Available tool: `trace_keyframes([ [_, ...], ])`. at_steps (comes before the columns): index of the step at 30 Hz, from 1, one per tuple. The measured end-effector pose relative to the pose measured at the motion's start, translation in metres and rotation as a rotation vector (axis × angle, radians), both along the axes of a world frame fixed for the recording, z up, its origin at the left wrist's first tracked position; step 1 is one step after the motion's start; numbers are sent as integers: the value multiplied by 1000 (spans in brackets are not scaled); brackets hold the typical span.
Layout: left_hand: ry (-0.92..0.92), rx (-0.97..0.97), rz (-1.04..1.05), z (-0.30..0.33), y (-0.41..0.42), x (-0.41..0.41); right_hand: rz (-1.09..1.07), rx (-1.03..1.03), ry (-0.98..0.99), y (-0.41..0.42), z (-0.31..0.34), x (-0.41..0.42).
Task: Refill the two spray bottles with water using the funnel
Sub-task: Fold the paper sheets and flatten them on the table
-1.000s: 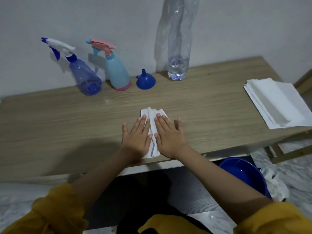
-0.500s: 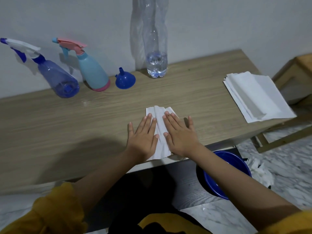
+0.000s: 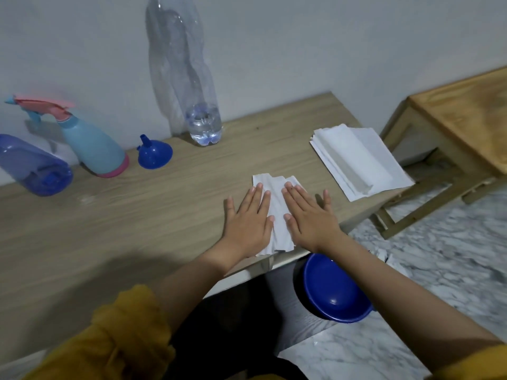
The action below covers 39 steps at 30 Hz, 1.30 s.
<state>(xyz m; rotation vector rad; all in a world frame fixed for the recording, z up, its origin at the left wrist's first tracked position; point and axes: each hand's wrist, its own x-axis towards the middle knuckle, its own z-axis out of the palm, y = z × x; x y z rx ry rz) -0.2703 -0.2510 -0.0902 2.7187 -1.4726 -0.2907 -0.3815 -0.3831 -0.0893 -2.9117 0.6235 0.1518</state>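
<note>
bare table [image 3: 137,215] left, paper stack [image 3: 359,160] right

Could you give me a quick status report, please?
Left hand and right hand flat on folded tissue. Funnel, spray bottles untouched. Nothing blocking.

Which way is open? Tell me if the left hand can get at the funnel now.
Probably yes. The left hand lies flat on the napkin, holding nothing, and only bare table lies between it and the funnel. The pink-based sprayer stands beside the funnel, not across the path.
</note>
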Motion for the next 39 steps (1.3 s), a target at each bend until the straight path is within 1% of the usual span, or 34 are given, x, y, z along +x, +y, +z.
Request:
trace_keyframes([
  [6,-12,14,-77,4,-49,17,-75,34,32,-15,5,13],
  [10,-3,26,-103,7,-60,29,-122,53,39,-24,9,24],
  [15,-27,32,-117,11,-48,27,-153,63,57,-17,9,22],
  [19,3,25,-121,12,-30,18,-180,92,45,-2,10,8],
  [27,42,-3,-116,11,24,-31,-173,101,31,42,12,-32],
  [30,76,-25,-112,16,49,-53,-142,139,-52,58,11,-47],
  [32,124,-65,-91,25,61,-63,-150,198,-202,67,12,-57],
  [34,156,-114,-72,33,70,-71,-262,283,-399,77,20,-69],
  [36,191,-204,-26,36,76,-77,-389,407,-544,86,31,-81],
  [39,279,-417,49,38,80,-90,-470,513,-663,95,44,-100],
])
